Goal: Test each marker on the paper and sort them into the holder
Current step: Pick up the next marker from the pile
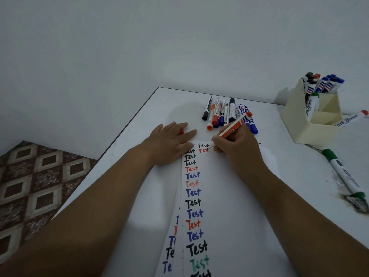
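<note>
A: State the hands.

B: Right hand (237, 146) pinches the red marker (231, 130), tip on the paper (223, 196), mid-word in red. Left hand (169, 140) lies flat, fingers straight, pinning the paper's top edge; a red cap (181, 131) shows between its fingers.

A: Risk?

B: Probably smearing wet ink under the writing hand, or the paper shifting if the left hand lifts.

A: Counts?

B: About nine markers in the untested pile (229, 113); exact count uncertain. One holder (313, 118), already holding several. Two green markers, one standing in the holder (312, 102), one lying right of the paper (343, 174).
</note>
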Motion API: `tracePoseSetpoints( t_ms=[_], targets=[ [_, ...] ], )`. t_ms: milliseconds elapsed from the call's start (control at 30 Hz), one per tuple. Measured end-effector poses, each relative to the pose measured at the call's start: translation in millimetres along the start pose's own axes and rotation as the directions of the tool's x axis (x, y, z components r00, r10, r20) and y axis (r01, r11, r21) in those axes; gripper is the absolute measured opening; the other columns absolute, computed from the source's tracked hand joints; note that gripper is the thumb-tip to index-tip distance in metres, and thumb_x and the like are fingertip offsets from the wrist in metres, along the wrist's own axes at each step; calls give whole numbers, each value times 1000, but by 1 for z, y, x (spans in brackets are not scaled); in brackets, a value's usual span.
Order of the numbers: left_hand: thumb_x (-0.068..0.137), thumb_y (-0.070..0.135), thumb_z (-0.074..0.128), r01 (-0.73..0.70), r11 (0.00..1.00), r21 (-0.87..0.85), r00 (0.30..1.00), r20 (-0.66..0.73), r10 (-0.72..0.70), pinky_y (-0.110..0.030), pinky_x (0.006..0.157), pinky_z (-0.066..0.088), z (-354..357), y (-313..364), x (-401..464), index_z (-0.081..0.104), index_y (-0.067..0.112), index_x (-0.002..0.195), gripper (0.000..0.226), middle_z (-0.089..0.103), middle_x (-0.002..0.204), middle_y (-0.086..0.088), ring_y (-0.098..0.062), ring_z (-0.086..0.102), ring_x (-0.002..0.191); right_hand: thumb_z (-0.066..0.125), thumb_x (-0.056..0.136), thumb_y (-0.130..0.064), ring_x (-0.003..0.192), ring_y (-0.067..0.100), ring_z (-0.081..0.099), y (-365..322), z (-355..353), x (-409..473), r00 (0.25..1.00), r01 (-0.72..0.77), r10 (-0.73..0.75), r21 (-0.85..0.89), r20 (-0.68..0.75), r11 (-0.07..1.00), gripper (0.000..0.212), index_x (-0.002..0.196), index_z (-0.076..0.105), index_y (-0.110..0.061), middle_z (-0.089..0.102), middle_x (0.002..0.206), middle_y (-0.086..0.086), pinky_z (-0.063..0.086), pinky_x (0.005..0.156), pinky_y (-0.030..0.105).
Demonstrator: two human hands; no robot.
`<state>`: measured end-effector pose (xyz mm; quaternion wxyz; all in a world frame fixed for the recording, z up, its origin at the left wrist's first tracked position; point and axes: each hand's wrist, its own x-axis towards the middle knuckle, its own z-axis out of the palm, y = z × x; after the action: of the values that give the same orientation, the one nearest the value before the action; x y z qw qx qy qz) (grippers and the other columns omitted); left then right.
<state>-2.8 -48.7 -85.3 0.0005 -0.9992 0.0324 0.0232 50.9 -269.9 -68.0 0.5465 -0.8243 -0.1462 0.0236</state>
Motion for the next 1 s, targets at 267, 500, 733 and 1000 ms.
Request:
tracePoseSetpoints(
  t_ms=[267,500,733,1000],
  targets=[
    [102,59,13,-25,999,47,1000,-16,26,-53,122,8,2,-3,1,-2,41,157,60,-4,167,1,-26,-2,153,76,87,-23,79,25,74,2,1,1,1000,-6,6,2,-8,1000,28,108,60,-15,73,87,6,63,83,45],
    [103,58,16,-4,1000,-23,1000,-15,4,-50,123,5,0,-2,-1,1,44,157,58,-3,167,5,-23,-3,154,76,88,-24,76,22,74,3,1,1,1000,-6,6,35,-13,999,29,110,61,-13,73,86,6,63,81,42],
    [103,53,19,12,985,-174,998,-54,-21,-48,122,10,1,-2,0,19,36,157,56,16,165,5,-17,10,152,75,87,-21,79,23,74,4,1,2,999,19,-17,59,-31,998,28,110,60,-14,72,87,6,63,81,42],
    [96,-5,41,-19,869,-495,922,-345,-177,-3,105,18,5,-4,-3,54,26,141,57,52,144,3,-12,43,135,75,89,-9,74,21,73,7,-5,4,1000,-23,28,366,-8,930,27,113,62,-6,73,95,18,63,80,37]
  ],
)
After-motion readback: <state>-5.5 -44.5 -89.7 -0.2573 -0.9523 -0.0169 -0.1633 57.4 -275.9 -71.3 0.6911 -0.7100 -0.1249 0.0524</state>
